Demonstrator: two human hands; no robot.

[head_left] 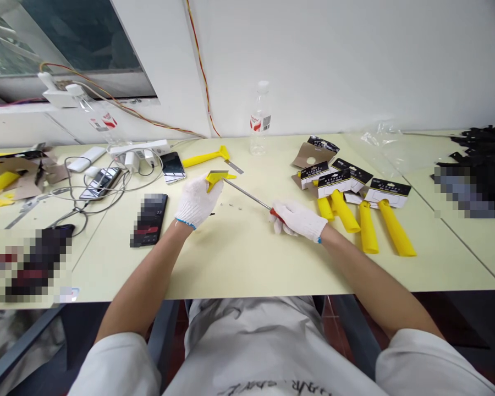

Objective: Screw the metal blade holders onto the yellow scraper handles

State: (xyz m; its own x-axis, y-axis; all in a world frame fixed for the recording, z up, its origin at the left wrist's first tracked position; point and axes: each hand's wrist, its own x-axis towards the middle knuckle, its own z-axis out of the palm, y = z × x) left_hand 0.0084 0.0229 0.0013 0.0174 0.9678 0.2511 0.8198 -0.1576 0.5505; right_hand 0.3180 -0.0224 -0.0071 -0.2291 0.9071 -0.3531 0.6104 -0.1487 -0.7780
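Nearest the body, the right hand (299,219) in its white glove is closed around the red handle of a screwdriver (249,195), whose thin steel shaft runs up and to the left from the fist. Its tip meets the yellow scraper head (215,177), which the left hand (197,201), also gloved, pinches firmly from below with fingers curled shut around the yellow part, holding it just off the table (247,264). The shaft is the only thing bridging the two grips, so the driver looks engaged at a screw on the head, though the screw itself is too small to make out. To do this well, I judge the left hand should keep the head steady and square to the shaft, while the right presses along the shaft's line and turns without letting the tip wander. A few tiny specks, perhaps screws, lie on the table just beneath the shaft. Beyond the left grip lie a metal blade (234,166) and a bare yellow handle (206,157), close together. To the right of the right hand sits a cluster of packaged scrapers (367,209) with black cards. Left of the left grip rest a dark phone (149,218) and tangled cables. Farther back stands a clear bottle (260,118) by the wall.
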